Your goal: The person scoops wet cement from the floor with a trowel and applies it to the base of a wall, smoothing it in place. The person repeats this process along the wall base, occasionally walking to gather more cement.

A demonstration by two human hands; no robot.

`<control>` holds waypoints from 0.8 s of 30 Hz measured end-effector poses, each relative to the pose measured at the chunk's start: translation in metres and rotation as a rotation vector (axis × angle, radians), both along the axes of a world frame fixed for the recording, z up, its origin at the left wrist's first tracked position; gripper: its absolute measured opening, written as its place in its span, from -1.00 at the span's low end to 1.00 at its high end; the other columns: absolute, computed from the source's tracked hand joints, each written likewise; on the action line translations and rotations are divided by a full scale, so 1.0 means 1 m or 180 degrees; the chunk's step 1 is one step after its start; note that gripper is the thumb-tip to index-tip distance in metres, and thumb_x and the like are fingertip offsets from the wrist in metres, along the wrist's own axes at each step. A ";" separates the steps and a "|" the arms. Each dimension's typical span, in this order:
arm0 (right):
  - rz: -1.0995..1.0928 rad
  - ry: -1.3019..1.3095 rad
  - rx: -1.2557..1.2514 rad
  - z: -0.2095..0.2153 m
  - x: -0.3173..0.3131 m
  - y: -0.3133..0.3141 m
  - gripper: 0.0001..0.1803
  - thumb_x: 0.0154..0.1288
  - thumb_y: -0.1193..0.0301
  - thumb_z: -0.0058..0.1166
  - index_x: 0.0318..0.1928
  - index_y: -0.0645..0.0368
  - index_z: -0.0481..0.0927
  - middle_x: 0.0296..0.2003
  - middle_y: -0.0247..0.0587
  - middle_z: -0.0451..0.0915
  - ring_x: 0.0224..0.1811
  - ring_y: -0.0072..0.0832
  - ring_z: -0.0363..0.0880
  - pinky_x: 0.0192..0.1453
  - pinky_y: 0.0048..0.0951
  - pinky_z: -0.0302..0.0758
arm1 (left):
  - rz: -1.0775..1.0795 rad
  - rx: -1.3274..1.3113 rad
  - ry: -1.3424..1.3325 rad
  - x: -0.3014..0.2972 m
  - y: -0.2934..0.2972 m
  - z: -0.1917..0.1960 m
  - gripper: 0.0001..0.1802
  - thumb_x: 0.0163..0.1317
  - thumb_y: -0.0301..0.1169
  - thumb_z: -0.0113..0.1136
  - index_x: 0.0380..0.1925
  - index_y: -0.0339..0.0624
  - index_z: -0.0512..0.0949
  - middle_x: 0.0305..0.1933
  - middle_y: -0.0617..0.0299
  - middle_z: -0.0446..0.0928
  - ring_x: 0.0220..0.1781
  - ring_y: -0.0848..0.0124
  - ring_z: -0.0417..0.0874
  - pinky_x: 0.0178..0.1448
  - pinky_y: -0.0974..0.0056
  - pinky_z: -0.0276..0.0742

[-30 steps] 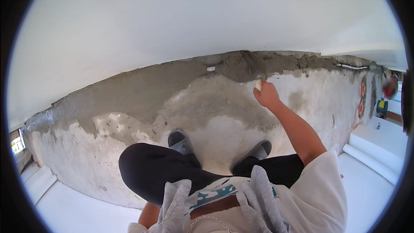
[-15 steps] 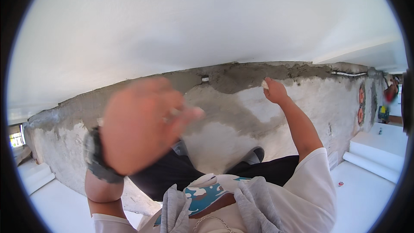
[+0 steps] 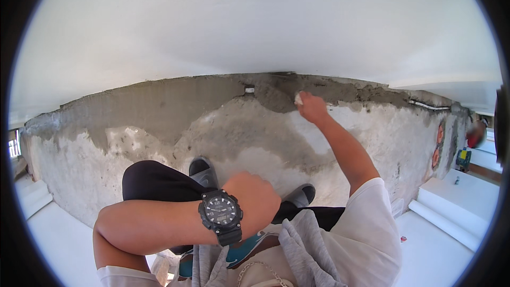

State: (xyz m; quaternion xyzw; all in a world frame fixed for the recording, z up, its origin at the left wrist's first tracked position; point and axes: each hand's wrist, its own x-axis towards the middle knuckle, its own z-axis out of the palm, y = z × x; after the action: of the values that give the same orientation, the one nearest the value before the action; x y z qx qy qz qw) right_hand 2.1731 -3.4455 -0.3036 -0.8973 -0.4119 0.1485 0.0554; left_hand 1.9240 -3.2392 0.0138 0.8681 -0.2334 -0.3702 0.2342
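Observation:
My right hand (image 3: 312,107) is stretched out to the wall, its fingers closed around a small off-white lump (image 3: 298,98) whose kind I cannot make out. The lump is at the edge of a rough, darker patch of grey plaster (image 3: 276,95). Bent across my front, my left hand (image 3: 252,196) has its back turned up and its fingers curled under. What those fingers hold, if anything, is hidden. A black watch (image 3: 220,210) sits on the left wrist. Left of the lump, a small white fitting (image 3: 249,90) is set in the plaster.
A white surface (image 3: 255,21) borders the plaster band above. White piping (image 3: 427,106) and orange round fittings (image 3: 439,134) show at the right. Beyond them are a green and yellow tool (image 3: 463,157), white steps (image 3: 457,194) and a blurred person (image 3: 475,134). My slippers (image 3: 203,171) are below.
My left hand has come down from in front of the wall to my chest. My right hand has moved a little left along the plaster with the lump, and the view has shifted.

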 end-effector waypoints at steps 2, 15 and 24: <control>0.0058 0.0070 0.0001 0.003 -0.009 0.003 -0.56 0.32 0.20 0.17 0.07 0.20 0.48 -0.17 0.04 0.62 -0.22 0.08 0.65 -0.17 0.03 0.59 | 0.0188 -0.0121 -0.0086 0.005 -0.002 0.001 -0.90 -0.01 -0.40 0.23 -0.55 -0.15 0.69 -0.39 0.08 0.63 -0.27 0.15 0.69 -0.17 0.11 0.56; -0.0098 0.0160 -0.0129 0.007 -0.025 0.046 -0.59 0.20 0.32 0.23 0.03 0.17 0.50 -0.17 0.05 0.61 -0.17 0.05 0.66 -0.12 0.02 0.60 | 0.0040 -0.0392 0.0006 0.021 -0.005 -0.005 -0.90 -0.04 -0.43 0.26 -0.52 -0.16 0.72 -0.44 0.05 0.68 -0.32 0.13 0.74 -0.22 0.09 0.61; -0.0465 -0.0107 0.0056 0.036 -0.004 -0.019 -0.55 0.18 0.38 0.22 0.10 0.15 0.51 -0.13 0.03 0.61 -0.12 0.05 0.64 -0.07 0.02 0.58 | 0.0217 -0.0393 -0.0356 0.023 0.013 -0.001 -0.88 -0.04 -0.45 0.28 -0.47 -0.19 0.72 -0.40 0.00 0.69 -0.28 0.09 0.76 -0.21 0.09 0.63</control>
State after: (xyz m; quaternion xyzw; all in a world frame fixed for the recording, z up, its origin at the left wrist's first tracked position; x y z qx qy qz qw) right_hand 2.1693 -3.4644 -0.2674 -0.9269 -0.3474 0.1253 0.0670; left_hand 1.9467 -3.2265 0.0123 0.8788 -0.2387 -0.2978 0.2864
